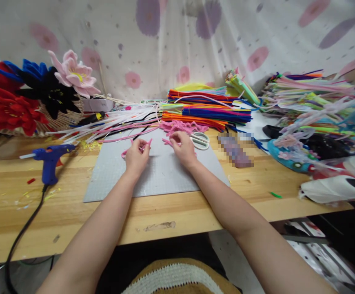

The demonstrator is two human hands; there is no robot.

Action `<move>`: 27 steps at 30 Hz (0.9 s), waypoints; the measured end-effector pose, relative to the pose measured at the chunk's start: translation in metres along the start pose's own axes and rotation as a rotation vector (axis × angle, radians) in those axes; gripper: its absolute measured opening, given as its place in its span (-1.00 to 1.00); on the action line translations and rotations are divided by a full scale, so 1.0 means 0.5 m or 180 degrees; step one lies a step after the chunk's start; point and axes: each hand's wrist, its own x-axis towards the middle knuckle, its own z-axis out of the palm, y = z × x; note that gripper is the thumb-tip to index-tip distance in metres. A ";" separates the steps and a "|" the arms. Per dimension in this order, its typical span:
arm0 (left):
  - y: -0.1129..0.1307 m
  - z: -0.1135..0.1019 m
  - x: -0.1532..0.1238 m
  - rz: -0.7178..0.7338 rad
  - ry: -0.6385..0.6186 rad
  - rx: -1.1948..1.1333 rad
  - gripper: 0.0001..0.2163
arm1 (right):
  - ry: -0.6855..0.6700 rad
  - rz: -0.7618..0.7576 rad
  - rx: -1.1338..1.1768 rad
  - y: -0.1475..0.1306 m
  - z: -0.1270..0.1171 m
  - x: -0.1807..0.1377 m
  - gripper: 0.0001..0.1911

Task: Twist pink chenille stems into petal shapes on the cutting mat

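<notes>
Wooden table [257, 183], grey mat [159, 175] on it; spotted curtain [165, 53] beyond mat
Above mat: left hand [137, 157] closed, pinching thin pink strip [149, 142]; right hand [183, 149] likewise, pinching fuzzy pink piece [166, 141]

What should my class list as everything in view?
Patterned curtain: one, white, back
Wooden table: one, brown, centre
Cutting mat: one, grey, centre
Glue gun: one, blue, left
Fuzzy flowers: several, red/blue/black/pink, left
Pipe cleaners: many, multicoloured, back/right
Wavy pipe cleaners: several, pink, mat's far edge
Scissors: one pair, pale, mat's right
Blurred item: one, purplish, right
Cylindrical item: one, white, right
Left hand: one, over mat, holding pink strip
Right hand: one, over mat, holding pink strip
</notes>
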 end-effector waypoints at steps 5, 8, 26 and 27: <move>0.007 0.004 -0.005 0.0084 -0.0227 0.0080 -0.89 | -0.0453 0.0642 0.1305 -0.033 0.048 -0.020 -0.89; 0.011 0.004 -0.007 0.0070 -0.0395 0.0125 -0.91 | -0.0527 0.0918 0.1824 -0.031 0.059 -0.019 -0.81; 0.023 0.014 0.003 -0.1071 -0.0801 -0.2185 -0.82 | -0.0886 0.0712 0.1875 -0.022 0.055 -0.017 -0.72; 0.025 0.014 0.002 -0.1069 -0.0849 -0.2225 -0.82 | -0.0934 0.0714 0.1904 -0.021 0.055 -0.018 -0.72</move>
